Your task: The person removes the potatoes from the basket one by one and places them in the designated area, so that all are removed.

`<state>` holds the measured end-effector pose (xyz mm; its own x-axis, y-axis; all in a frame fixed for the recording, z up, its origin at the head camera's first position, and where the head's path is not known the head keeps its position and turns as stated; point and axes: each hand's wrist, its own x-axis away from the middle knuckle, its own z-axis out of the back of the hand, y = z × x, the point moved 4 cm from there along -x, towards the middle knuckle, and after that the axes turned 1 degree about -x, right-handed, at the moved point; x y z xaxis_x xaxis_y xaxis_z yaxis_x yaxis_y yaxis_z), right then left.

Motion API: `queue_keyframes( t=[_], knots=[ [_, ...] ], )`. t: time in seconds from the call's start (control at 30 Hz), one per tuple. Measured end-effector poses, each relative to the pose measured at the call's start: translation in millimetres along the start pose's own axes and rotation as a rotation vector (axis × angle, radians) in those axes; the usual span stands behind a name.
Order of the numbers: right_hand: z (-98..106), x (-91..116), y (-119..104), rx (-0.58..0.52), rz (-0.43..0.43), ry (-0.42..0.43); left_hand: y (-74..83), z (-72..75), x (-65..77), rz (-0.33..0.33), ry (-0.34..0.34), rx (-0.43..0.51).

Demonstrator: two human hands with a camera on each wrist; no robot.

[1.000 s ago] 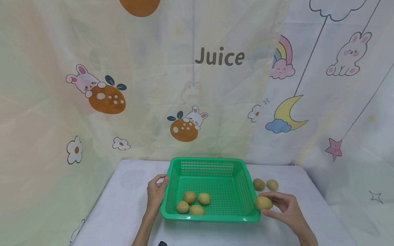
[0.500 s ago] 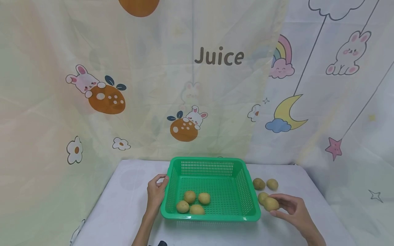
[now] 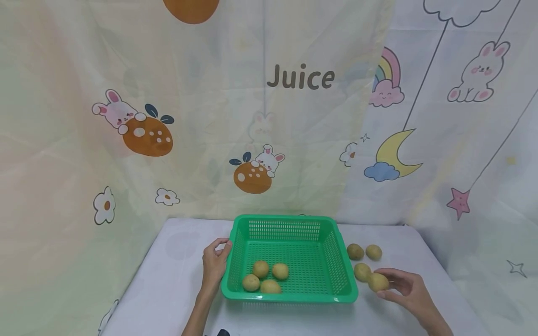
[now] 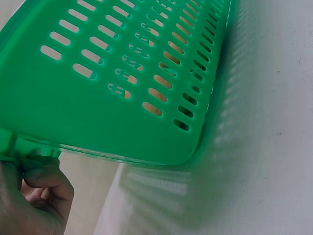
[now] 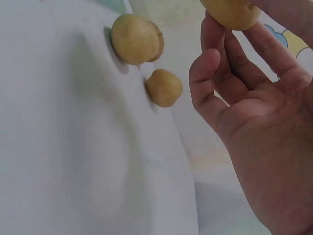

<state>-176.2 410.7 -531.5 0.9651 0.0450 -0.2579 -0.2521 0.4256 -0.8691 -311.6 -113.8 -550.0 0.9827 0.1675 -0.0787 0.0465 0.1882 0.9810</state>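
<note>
so my right grip [image 3: 408, 291] is pinching a potato [image 3: 378, 283] right of the green basket [image 3: 290, 298], beside a loose potato [image 3: 362, 271]; can't tell if they touch. left grip [image 3: 215, 262] has the basket's left rim. i'd pinch lightly, move it clear of the loose one, and hold the basket steady.

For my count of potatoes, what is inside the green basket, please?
Inside the basket are four potatoes, toward its near left corner. The front rim hides the lowest part of one and some basket floor.
</note>
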Motion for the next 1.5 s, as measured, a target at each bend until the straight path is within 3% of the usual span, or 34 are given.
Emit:
queue_keyframes(
  t=[0.27, 0.57, 0.97, 1.5],
  knots=[
    [10.6, -1.9, 14.7, 0.062, -0.103, 0.008, -0.7, 0.0, -0.8, 0.006, 0.004, -0.020],
    [20.0, -1.2, 30.2, 0.007, -0.003, -0.014, -4.3, 0.3, -2.8, 0.012, 0.011, -0.030],
    [29.0, -4.6, 45.5, -0.009, -0.024, -0.030, -2.4, -0.5, 0.9, -0.008, 0.016, -0.002],
    [34.6, -13.5, 69.9, 0.049, -0.199, -0.014, -2.0, 0.9, -1.6, -0.023, 0.013, -0.022]
  ],
)
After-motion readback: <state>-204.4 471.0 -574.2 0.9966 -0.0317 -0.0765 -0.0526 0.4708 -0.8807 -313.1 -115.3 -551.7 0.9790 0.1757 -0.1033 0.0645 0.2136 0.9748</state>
